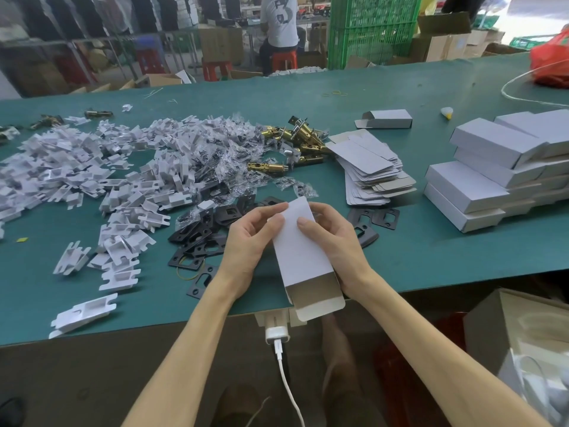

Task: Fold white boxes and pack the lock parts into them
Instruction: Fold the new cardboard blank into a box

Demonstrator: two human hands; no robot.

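- Closest in: white charger (277, 332) with its cable, hanging just under the near edge of the green table (431, 257).
- Just over that edge, white box (303, 251) held up off the table, a bit tilted, near end open with the flap poking out.
- Left hand (249, 238) curled onto the box's left side, thumb and fingers pinching up by the far end.
- Right hand (335, 238) gripping the right side, thumb down on the top face, fingers tucked underneath.
- Right behind the hands, black plates (200, 238) scattered flat.
- Off to the left, huge heap of white inserts (92, 167).
- Mid-table, little clear bags (221, 155) with dark bits inside, brass latches (295, 140) just beside them.
- Right of the latches, slumped stack of flat box blanks (372, 171); further right, folded boxes (492, 174) stacked up.
- Beyond the blanks, lone box (388, 118) lying on its own.
- Way back right, red bag (551, 63).
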